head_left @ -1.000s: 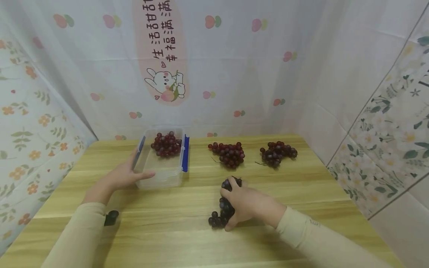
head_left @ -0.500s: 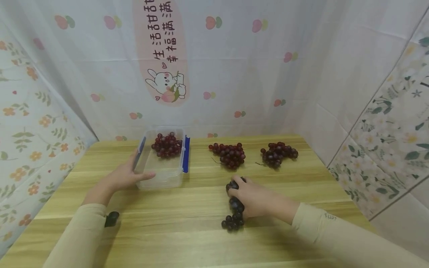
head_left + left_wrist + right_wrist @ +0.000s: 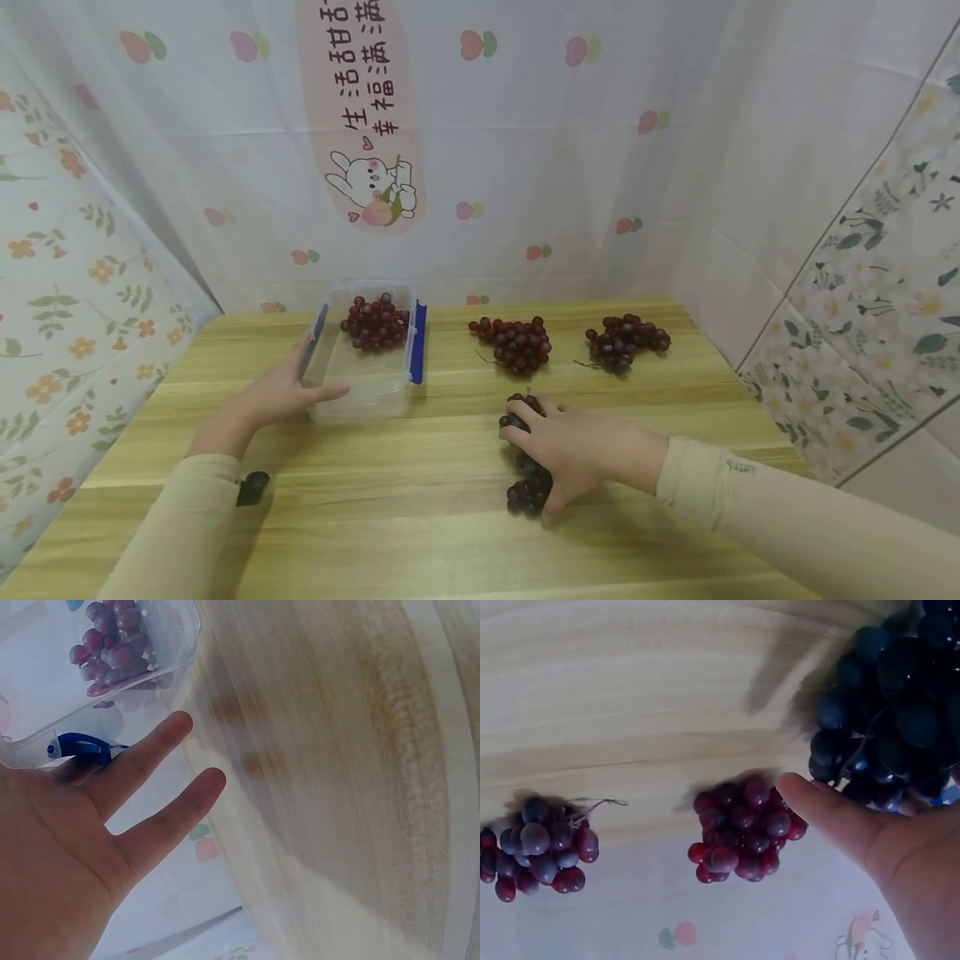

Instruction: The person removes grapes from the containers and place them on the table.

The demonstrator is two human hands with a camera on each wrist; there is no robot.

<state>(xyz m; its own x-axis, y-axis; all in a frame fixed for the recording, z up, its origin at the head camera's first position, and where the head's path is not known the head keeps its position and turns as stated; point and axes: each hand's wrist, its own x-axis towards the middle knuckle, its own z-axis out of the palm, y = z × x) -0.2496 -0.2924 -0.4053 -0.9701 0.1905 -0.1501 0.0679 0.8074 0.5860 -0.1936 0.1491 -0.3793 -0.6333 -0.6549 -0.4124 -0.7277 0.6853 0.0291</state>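
In the head view, my left hand [image 3: 266, 396] rests against the left side of a clear container [image 3: 360, 402]; a red grape bunch [image 3: 376, 323] lies inside, towards the back. The left wrist view shows two straight, spread fingers of my left hand [image 3: 82, 847] beside the container wall [image 3: 184, 637]. My right hand [image 3: 577, 446] holds a black grape bunch [image 3: 527, 497] from above, with its fingers over the far part and the thumb by the near part. Black grapes [image 3: 900, 705] fill the upper right of the right wrist view, beside my right hand [image 3: 907, 851].
Two more dark red bunches, a middle one [image 3: 517, 346] and a right one [image 3: 626, 342], lie along the back of the wooden table [image 3: 390, 517]. A blue latch flap [image 3: 417, 343] sticks out from the container's right side. A printed curtain [image 3: 525, 167] hangs behind the table.
My right hand and the black bunch have moved to the right, and its fingers have since spread wider over the grapes. The left hand and container have stayed in place.
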